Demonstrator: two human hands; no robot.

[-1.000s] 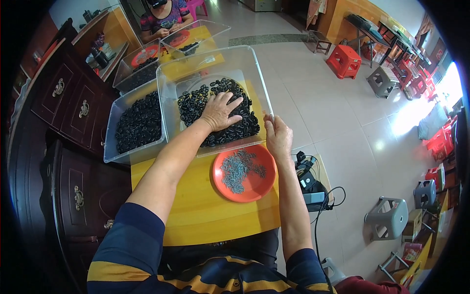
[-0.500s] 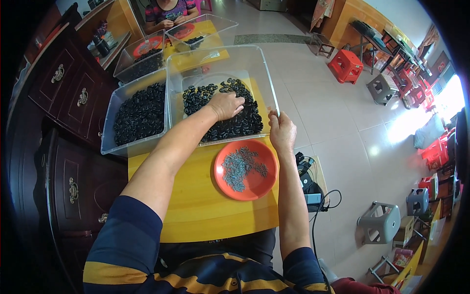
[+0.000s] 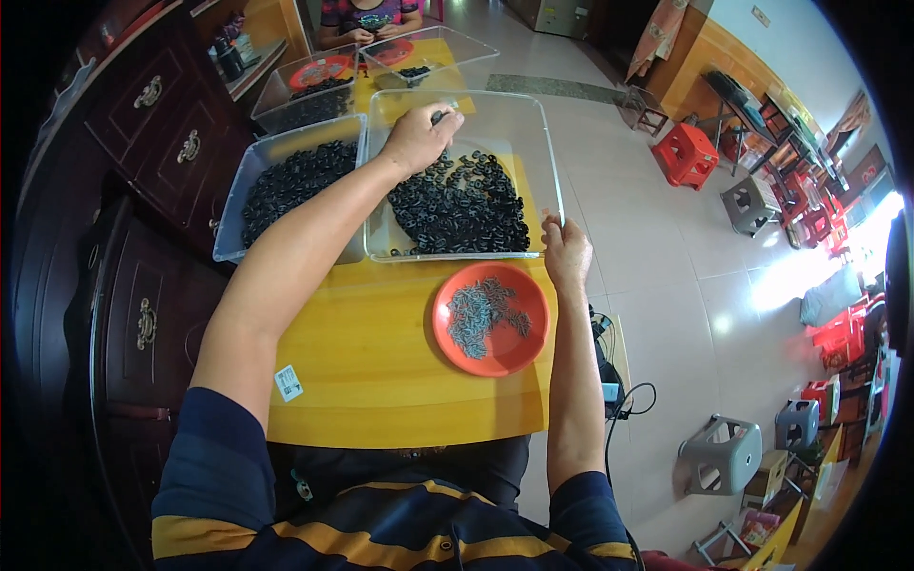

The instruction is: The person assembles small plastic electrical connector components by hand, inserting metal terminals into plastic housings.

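Note:
My left hand (image 3: 419, 141) is raised over the far left part of a clear plastic bin (image 3: 379, 228), its fingers closed on a small black part (image 3: 437, 118). Beneath and nearer to me, a spread of small black ring-like parts (image 3: 457, 211) covers much of the bin's floor. My right hand (image 3: 568, 249) grips the bin's right rim near its front corner, fingers partly hidden behind it. Just in front of the bin, an orange-red plate (image 3: 492, 356) holds many small grey metal pins or screws (image 3: 478, 319).
Left of the bin, a second clear bin (image 3: 228, 224) is filled with black parts. Across the yellow table (image 3: 371, 381) sits another person (image 3: 367, 21) with similar bins and plates. A dark wooden cabinet (image 3: 143, 190) flanks the left; a grey stool (image 3: 728, 457) and red stool (image 3: 685, 155) stand rightward.
My left hand has lifted from the pile of black parts and moved up and left, toward the bin's far side. My right hand keeps its grip on the rim. The view has shifted slightly.

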